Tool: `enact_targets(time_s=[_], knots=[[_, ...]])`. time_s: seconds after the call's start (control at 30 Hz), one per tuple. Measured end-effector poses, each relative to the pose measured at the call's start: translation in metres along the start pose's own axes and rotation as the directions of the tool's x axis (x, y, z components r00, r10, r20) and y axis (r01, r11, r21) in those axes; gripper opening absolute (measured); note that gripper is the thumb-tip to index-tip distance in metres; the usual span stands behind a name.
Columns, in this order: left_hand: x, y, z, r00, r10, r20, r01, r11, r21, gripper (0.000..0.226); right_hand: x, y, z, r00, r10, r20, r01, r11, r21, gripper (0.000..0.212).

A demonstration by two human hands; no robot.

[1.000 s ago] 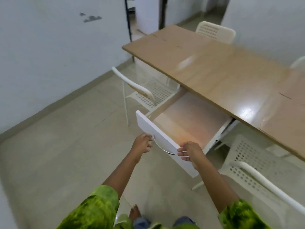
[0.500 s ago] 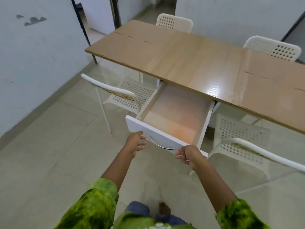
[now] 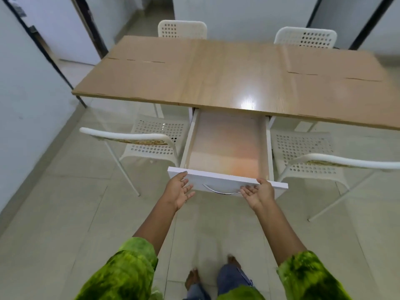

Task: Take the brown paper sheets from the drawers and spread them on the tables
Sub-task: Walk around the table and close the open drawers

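Observation:
A white drawer stands pulled out from under the wooden table. Its inside looks bare, a pale board with an orange glow. Brown paper sheets lie flat on the table's left part and right part. My left hand and my right hand are at the drawer's front panel, palms turned inward, fingers straight, one on each side of the curved metal handle. Neither hand holds anything.
White perforated chairs stand to the left and right of the drawer, and two more at the table's far side. Tiled floor lies around me. Walls and a dark door frame are at the left.
My view has swung round to face the drawer squarely. Both hands, curled at the drawer front before, now have straight fingers with palms facing each other.

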State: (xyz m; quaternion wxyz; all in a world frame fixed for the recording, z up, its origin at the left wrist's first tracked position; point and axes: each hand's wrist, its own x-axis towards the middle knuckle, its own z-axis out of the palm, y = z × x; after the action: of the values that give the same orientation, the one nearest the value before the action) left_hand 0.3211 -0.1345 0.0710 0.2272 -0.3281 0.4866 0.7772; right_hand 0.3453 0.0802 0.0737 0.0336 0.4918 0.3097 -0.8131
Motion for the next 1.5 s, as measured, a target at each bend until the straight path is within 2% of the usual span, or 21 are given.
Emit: enact_targets(time_s=[0.1, 0.4, 0.5, 0.67, 1.03, 1.2, 1.5], knots=[[0.008, 0.006, 0.011, 0.998, -0.039, 0.047, 0.039, 0.999, -0.002, 0.062, -0.004, -0.003, 0.006, 1.0, -0.003, 0.006, 0.003, 0.997, 0.076, 0.051], [0.04, 0.04, 0.045, 0.99, -0.107, 0.093, 0.121, 0.98, -0.157, 0.084, 0.014, -0.021, 0.03, 1.0, -0.015, 0.005, 0.014, 0.977, 0.211, 0.058], [0.058, 0.052, 0.061, 0.994, -0.095, 0.061, 0.102, 0.985, -0.14, 0.08, 0.033, -0.035, 0.045, 1.0, -0.017, 0.012, 0.014, 0.98, 0.2, 0.055], [0.08, 0.069, 0.1, 0.999, -0.034, -0.029, 0.031, 0.996, -0.085, 0.056, 0.06, -0.061, 0.078, 1.0, -0.016, 0.006, 0.016, 0.995, 0.1, 0.053], [0.142, 0.126, 0.146, 1.0, -0.027, 0.003, 0.027, 0.992, -0.126, 0.064, 0.118, -0.11, 0.136, 0.999, -0.031, 0.034, 0.03, 0.999, 0.025, 0.057], [0.171, 0.145, 0.159, 0.996, -0.062, 0.059, 0.071, 0.982, -0.173, 0.067, 0.136, -0.125, 0.159, 0.998, -0.045, 0.042, 0.041, 0.994, 0.098, 0.06], [0.207, 0.173, 0.174, 0.998, -0.047, 0.038, 0.056, 0.96, -0.275, 0.06, 0.165, -0.146, 0.193, 0.997, -0.059, 0.05, 0.043, 0.96, 0.277, 0.065]])
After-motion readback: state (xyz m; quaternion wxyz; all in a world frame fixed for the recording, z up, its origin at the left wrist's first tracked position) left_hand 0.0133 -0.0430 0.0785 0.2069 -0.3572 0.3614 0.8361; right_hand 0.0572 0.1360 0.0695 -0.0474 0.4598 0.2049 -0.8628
